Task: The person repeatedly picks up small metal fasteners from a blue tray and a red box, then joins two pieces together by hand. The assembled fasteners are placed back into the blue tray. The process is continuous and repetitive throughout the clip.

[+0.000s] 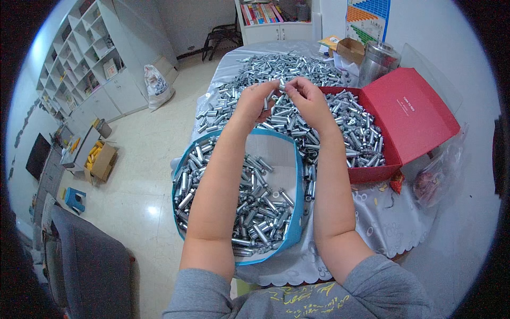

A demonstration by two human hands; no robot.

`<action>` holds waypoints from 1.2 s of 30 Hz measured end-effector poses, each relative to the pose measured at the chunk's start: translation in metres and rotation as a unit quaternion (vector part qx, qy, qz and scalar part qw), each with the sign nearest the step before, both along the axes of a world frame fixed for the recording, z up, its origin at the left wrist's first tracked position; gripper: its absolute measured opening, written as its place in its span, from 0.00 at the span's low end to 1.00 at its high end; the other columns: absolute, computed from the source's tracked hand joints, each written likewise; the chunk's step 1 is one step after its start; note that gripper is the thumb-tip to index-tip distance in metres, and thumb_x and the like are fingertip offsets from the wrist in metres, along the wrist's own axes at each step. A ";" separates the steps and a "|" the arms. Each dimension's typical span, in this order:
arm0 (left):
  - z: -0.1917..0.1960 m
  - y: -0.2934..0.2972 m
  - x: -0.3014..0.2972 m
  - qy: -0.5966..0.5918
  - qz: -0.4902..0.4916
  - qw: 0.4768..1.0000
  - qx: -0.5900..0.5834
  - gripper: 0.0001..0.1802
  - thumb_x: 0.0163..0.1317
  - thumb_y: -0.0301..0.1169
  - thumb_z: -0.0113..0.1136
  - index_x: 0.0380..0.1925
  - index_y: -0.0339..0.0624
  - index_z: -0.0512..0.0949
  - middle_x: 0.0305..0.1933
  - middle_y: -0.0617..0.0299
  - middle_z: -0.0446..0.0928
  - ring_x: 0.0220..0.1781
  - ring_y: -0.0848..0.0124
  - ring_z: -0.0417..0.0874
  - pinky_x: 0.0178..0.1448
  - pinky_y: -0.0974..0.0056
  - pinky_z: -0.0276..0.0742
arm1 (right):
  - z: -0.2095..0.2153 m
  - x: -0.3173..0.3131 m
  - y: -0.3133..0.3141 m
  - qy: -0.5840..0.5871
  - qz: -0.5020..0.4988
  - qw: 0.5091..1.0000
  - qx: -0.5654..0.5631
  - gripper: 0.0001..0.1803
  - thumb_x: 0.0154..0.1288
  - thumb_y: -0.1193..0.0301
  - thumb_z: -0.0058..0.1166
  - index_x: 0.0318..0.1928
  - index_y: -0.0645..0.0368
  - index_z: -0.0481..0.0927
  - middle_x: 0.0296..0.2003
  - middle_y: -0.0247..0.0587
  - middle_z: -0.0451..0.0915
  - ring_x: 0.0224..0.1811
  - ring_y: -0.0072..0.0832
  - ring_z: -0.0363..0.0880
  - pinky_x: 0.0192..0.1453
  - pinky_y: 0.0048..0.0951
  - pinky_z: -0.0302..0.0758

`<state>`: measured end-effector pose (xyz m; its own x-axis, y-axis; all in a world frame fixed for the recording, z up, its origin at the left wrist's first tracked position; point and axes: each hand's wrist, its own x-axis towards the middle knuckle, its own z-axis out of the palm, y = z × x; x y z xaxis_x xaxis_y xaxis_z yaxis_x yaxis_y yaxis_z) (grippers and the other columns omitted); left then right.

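Both my hands, left hand (258,101) and right hand (308,98), pinch one small metal sleeve (280,85) over the far pile (287,64); it looks stiff, light, slippery, best gripped by its ends.

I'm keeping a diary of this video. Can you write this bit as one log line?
left hand: pinching small metal tube | right hand: touching same tube | below: blue box, red box, both holding metal tubes
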<state>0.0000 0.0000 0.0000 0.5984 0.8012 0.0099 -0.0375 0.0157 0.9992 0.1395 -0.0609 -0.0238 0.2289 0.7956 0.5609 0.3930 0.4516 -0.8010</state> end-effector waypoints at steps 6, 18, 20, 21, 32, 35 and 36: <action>0.001 0.002 -0.005 0.039 -0.037 0.998 0.022 0.20 0.58 0.49 0.50 0.30 0.41 0.72 0.12 0.71 0.61 0.09 0.80 0.57 0.12 0.73 0.43 | -0.004 0.004 0.003 0.017 0.027 0.999 0.034 0.09 0.60 0.69 0.50 0.34 0.63 0.74 0.24 0.34 0.73 0.27 0.19 0.67 0.32 0.23 0.65; 0.005 -0.003 -0.003 -0.017 -0.031 0.999 0.017 0.19 0.57 0.47 0.51 0.26 0.41 0.72 0.13 0.69 0.63 0.09 0.78 0.63 0.11 0.73 0.50 | 0.003 0.000 -0.004 0.032 0.031 0.998 0.043 0.09 0.59 0.69 0.50 0.34 0.63 0.74 0.23 0.32 0.71 0.25 0.17 0.64 0.29 0.21 0.62; 0.007 -0.002 -0.006 -0.035 -0.053 0.998 0.022 0.17 0.56 0.45 0.52 0.26 0.40 0.73 0.13 0.68 0.65 0.10 0.78 0.64 0.12 0.73 0.50 | 0.004 0.000 -0.003 0.032 0.027 0.998 0.047 0.08 0.59 0.70 0.51 0.35 0.62 0.74 0.22 0.31 0.71 0.24 0.16 0.64 0.28 0.21 0.62; 0.007 -0.002 -0.006 -0.044 -0.065 0.997 0.024 0.16 0.55 0.44 0.53 0.26 0.40 0.73 0.13 0.68 0.65 0.11 0.77 0.65 0.12 0.73 0.50 | 0.003 0.001 0.000 0.031 0.028 0.998 0.053 0.08 0.59 0.70 0.51 0.35 0.62 0.74 0.22 0.31 0.71 0.24 0.16 0.63 0.28 0.21 0.61; 0.011 -0.004 -0.003 -0.045 -0.046 0.996 0.060 0.16 0.56 0.43 0.52 0.19 0.44 0.68 0.11 0.68 0.62 0.10 0.76 0.63 0.11 0.71 0.50 | 0.016 -0.009 -0.012 0.028 0.016 0.998 0.060 0.07 0.58 0.72 0.51 0.36 0.62 0.74 0.22 0.30 0.70 0.24 0.16 0.62 0.28 0.20 0.61; 0.015 -0.009 -0.003 -0.047 -0.033 0.996 0.073 0.15 0.56 0.42 0.52 0.20 0.43 0.69 0.12 0.67 0.63 0.11 0.76 0.63 0.12 0.71 0.52 | 0.018 -0.012 -0.013 0.031 0.011 0.996 0.082 0.08 0.60 0.71 0.49 0.35 0.63 0.74 0.22 0.31 0.70 0.24 0.16 0.63 0.28 0.21 0.62; 0.017 -0.011 -0.002 -0.047 -0.028 0.996 0.077 0.15 0.56 0.42 0.52 0.20 0.43 0.69 0.13 0.67 0.63 0.11 0.76 0.64 0.13 0.71 0.53 | 0.018 -0.010 -0.007 0.023 0.001 0.995 0.092 0.14 0.63 0.64 0.47 0.34 0.65 0.74 0.22 0.37 0.73 0.24 0.21 0.66 0.29 0.25 0.64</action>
<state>-0.0024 -0.0106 0.0168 0.6320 0.7517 0.1884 -0.1345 -0.1330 0.9819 0.1291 -0.0683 -0.0063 0.2562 0.6802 0.6868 0.3576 0.5935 -0.7211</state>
